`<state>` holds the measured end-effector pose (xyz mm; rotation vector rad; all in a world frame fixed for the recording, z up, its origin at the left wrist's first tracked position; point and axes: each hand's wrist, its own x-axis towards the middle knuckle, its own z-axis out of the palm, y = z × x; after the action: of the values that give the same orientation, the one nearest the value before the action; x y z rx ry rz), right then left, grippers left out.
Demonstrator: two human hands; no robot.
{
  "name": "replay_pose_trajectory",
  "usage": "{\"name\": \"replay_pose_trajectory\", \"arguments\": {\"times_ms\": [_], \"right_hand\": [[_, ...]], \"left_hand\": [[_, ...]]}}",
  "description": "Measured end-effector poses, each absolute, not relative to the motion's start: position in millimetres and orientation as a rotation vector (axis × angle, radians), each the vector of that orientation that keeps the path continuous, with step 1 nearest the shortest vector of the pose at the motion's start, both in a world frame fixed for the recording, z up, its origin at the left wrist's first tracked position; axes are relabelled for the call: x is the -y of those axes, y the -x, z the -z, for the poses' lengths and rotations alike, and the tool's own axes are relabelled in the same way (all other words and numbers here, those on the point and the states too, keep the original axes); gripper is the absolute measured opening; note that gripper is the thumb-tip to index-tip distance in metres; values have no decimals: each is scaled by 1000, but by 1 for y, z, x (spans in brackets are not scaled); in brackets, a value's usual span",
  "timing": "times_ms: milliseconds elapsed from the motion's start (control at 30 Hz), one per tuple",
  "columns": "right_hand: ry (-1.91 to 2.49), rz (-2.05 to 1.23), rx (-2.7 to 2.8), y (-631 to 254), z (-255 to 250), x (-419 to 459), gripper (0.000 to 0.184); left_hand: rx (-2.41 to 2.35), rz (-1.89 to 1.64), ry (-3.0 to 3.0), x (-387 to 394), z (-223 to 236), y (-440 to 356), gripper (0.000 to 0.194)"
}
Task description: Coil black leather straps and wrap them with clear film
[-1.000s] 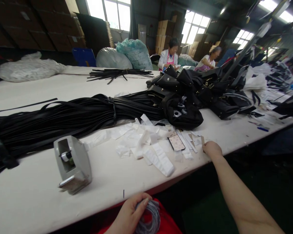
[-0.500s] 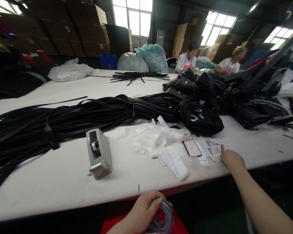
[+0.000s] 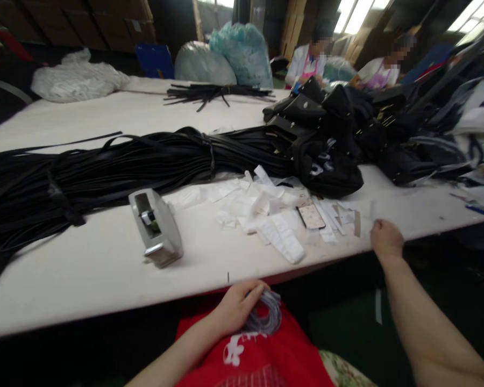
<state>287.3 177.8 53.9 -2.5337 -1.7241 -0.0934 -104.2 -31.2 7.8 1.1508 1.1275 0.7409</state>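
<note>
My left hand (image 3: 242,303) is closed around a coil of clear greyish plastic strips (image 3: 268,314), held in front of my red apron (image 3: 282,355) just below the table edge. Out to the right, my right hand (image 3: 386,236) is closed at the table's front edge. A pale translucent piece (image 3: 372,208) shows at its fingertips; whether the fingers grip it is unclear. Left of that hand lies a small brown strip (image 3: 357,223), beside white paper strips (image 3: 329,217) and a phone with a patterned case (image 3: 311,215). A pale strip (image 3: 378,306) shows below the hand, against the dark floor.
A grey tape dispenser (image 3: 156,228) stands on the white table (image 3: 92,269). Behind it stretches a tied bundle of black straps (image 3: 145,161). Black bags (image 3: 326,161) are heaped at the right. White scraps (image 3: 262,204) lie mid-table. Two people (image 3: 306,64) work beyond.
The view has tilted downward. My right hand has let go of the brown strip, which now lies on the table, and has shifted slightly right. My left hand still holds the coil.
</note>
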Motion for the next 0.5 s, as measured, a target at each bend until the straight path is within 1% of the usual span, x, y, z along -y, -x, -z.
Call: {"name": "replay_pose_trajectory", "arguments": {"times_ms": [67, 100, 133, 167, 200, 267, 333, 400, 500], "right_hand": [[2400, 53, 1814, -264, -69, -159, 45], [2346, 19, 1843, -249, -75, -147, 45], [2274, -80, 1919, -233, -80, -133, 41], [2159, -214, 2022, -217, -84, -117, 35], [1928, -451, 2179, -200, -88, -99, 31], [1500, -905, 2459, -170, -93, -63, 28], [1256, -1142, 2609, -147, -95, -34, 27], [1204, -1158, 2731, -133, -94, -16, 26], [1242, -953, 2907, -122, -93, -9, 23]], "left_hand": [[-1066, -757, -1072, 32, -6, 104, 56], [-1055, -764, -1025, 32, -3, 104, 58], [-1043, -756, -976, 32, 0, 104, 60], [-1021, -737, -924, 32, 3, 104, 61], [-1009, -732, -877, 32, 5, 104, 62], [-995, -726, -816, 32, 9, 104, 61], [-1007, -726, -806, 32, 9, 103, 59], [-1023, -720, -809, 33, 9, 103, 59], [-1033, -741, -814, 34, 7, 102, 59]]}}
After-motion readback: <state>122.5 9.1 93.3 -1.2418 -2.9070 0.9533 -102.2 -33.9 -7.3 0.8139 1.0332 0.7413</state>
